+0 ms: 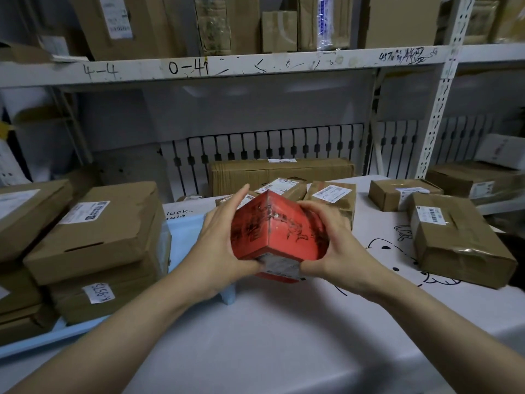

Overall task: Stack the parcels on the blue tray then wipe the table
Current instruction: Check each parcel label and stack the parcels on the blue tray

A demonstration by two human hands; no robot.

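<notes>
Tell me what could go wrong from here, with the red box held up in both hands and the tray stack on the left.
1. The red box is held tilted, corner up, between left hand and right hand; the grip could slip.
2. The brown stack already fills most of the blue tray; setting the box on top may topple it.
3. Brown parcels still cover the table, so wiping cannot begin yet.

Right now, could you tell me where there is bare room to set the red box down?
Bare table lies nearest you, below both hands. The blue tray has room beside the stacked parcels. Behind and right is crowded.
</notes>
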